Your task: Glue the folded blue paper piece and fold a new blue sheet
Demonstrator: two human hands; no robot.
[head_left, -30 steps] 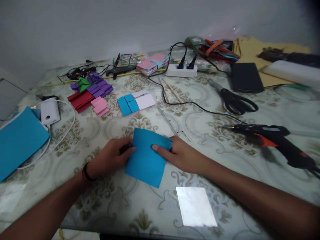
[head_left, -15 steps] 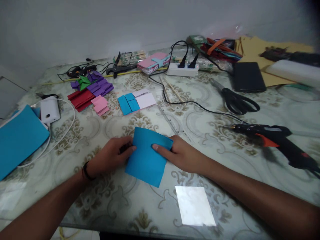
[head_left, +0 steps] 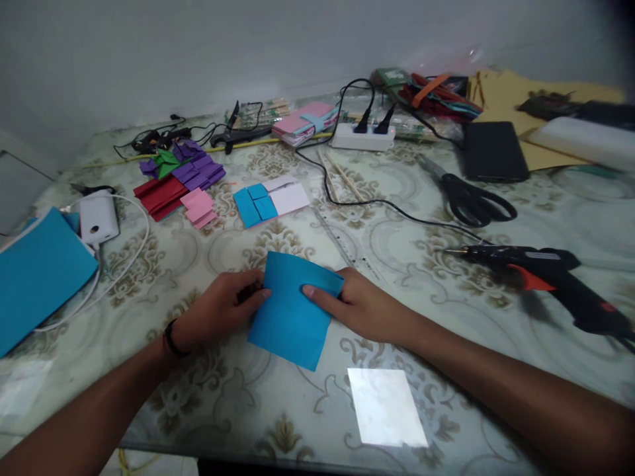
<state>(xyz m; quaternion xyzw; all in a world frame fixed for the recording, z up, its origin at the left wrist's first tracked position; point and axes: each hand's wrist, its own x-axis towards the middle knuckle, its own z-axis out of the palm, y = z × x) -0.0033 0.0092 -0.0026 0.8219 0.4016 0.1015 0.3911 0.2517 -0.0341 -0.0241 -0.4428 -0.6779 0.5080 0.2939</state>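
Observation:
A sheet of blue paper (head_left: 290,324), slightly curved, is held tilted above the patterned tabletop between both hands. My left hand (head_left: 231,304) pinches its left edge, the thumb lying on the front. From the right, my right hand (head_left: 354,301) grips the paper with its thumb across the face; the fingers behind are hidden. Beyond the sheet lies a clear ruler (head_left: 340,241). Farther back is a blue and white folded paper piece (head_left: 270,201), with folded pink paper (head_left: 199,209) to its left.
At the right are black scissors (head_left: 473,198) and a glue gun (head_left: 555,264) with an orange trigger. A power strip (head_left: 364,137) with a black cord stands at the back. On the left, a white power bank (head_left: 99,218) with a cable lies beside larger blue paper (head_left: 42,277).

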